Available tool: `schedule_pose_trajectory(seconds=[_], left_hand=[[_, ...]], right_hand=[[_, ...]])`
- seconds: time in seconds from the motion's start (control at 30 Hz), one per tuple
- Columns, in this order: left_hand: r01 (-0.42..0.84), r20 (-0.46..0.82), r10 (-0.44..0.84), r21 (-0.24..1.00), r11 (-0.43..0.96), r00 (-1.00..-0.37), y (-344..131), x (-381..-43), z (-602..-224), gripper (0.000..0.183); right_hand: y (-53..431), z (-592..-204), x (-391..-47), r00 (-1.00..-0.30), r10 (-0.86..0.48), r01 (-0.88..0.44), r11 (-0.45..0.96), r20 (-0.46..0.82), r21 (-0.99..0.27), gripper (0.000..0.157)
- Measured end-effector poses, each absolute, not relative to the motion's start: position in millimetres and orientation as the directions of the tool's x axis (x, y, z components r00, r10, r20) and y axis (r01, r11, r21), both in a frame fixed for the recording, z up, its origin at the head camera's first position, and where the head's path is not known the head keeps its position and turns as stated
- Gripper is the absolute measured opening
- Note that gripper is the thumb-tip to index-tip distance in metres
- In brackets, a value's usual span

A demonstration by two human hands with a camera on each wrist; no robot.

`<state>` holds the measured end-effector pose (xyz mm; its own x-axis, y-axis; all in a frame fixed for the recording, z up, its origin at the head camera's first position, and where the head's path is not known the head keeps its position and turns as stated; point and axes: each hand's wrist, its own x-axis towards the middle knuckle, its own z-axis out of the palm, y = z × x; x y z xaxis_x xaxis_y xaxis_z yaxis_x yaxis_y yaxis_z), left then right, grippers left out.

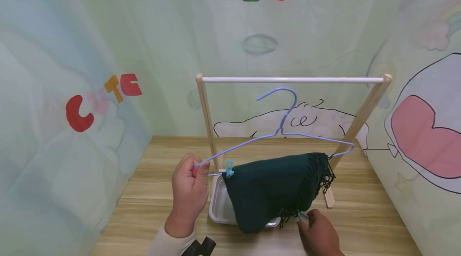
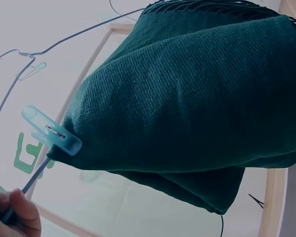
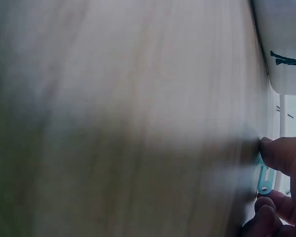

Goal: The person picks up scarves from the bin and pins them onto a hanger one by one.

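Observation:
My left hand (image 1: 189, 192) grips the left end of a blue wire hanger (image 1: 248, 141), holding it up at a tilt. Over its lower bar hangs a folded dark green fringed scarf (image 1: 270, 188). A light blue clothespin (image 2: 52, 131) clips the scarf's left corner to the bar. Low on the right, my right hand (image 1: 319, 230) pinches a second light blue clothespin (image 3: 265, 178) between thumb and fingers. That clothespin is just below the scarf's fringe in the head view and close over the tabletop in the right wrist view.
A wooden rack with a white crossbar (image 1: 288, 80) stands behind the hanger. Beneath the scarf, a silver metal tray (image 1: 216, 208) sits on the wood-grain table (image 1: 140, 192), partly hidden. Printed cloth walls (image 1: 173, 48) enclose the back and both sides.

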<state>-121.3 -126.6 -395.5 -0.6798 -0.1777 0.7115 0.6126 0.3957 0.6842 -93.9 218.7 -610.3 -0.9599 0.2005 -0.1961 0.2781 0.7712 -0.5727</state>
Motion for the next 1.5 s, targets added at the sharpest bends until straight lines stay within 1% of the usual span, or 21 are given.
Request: schedule_pose_trajectory(seconds=[0.07,0.2,0.33,0.43,0.53,0.67,0.8,0.93,1.0,1.03,1.13,1.2,1.27,1.37,1.5], left_hand=[[0.610,0.709,-0.177,0.687,0.395,-0.683,-127,-121,-396,0.042],[0.607,0.705,-0.178,0.691,0.392,-0.687,-129,-120,-396,0.041],[0.603,0.702,-0.181,0.693,0.395,-0.689,-131,-120,-397,0.041],[0.602,0.704,-0.185,0.691,0.400,-0.686,-132,-120,-397,0.041],[0.604,0.708,-0.190,0.689,0.402,-0.681,-133,-120,-398,0.042],[0.600,0.705,-0.195,0.691,0.402,-0.682,-133,-120,-399,0.041],[0.590,0.692,-0.194,0.704,0.395,-0.695,-134,-120,-399,0.041],[0.587,0.686,-0.190,0.709,0.391,-0.702,-134,-120,-400,0.040],[0.586,0.687,-0.191,0.708,0.394,-0.701,-134,-120,-401,0.041],[0.586,0.687,-0.192,0.708,0.394,-0.701,-134,-120,-401,0.041],[0.585,0.685,-0.190,0.710,0.392,-0.703,-134,-120,-402,0.041],[0.586,0.684,-0.184,0.710,0.390,-0.706,-134,-119,-402,0.042],[0.586,0.682,-0.178,0.711,0.388,-0.709,-133,-119,-402,0.042],[0.582,0.678,-0.173,0.712,0.393,-0.714,-133,-119,-403,0.041],[0.573,0.669,-0.163,0.717,0.396,-0.725,-132,-118,-404,0.041]], right_hand=[[219,-609,-94,-0.961,0.197,0.274,0.773,-0.193,-0.572,0.038],[220,-611,-94,-0.959,0.208,0.283,0.765,-0.193,-0.578,0.036],[222,-612,-92,-0.950,0.237,0.312,0.742,-0.203,-0.593,0.040],[227,-604,-90,-0.937,0.278,0.347,0.691,-0.210,-0.634,0.042],[234,-587,-87,-0.930,0.334,0.345,0.640,-0.156,-0.686,0.040],[246,-554,-85,-0.908,0.419,0.294,0.606,-0.018,-0.739,0.035],[256,-517,-85,-0.863,0.498,0.239,0.547,0.082,-0.802,0.031],[263,-482,-86,-0.812,0.559,0.108,0.426,0.167,-0.898,0.025],[265,-467,-85,-0.796,0.567,0.023,0.378,0.212,-0.926,0.023],[265,-459,-84,-0.791,0.566,-0.004,0.375,0.232,-0.927,0.023],[263,-438,-80,-0.792,0.533,-0.046,0.435,0.298,-0.899,0.024],[262,-423,-77,-0.796,0.490,-0.060,0.519,0.355,-0.853,0.024],[262,-410,-76,-0.793,0.429,-0.083,0.627,0.433,-0.774,0.026],[263,-393,-77,-0.785,0.291,-0.154,0.763,0.547,-0.628,0.026],[263,-377,-83,-0.760,0.089,-0.285,0.845,0.644,-0.453,0.025]])
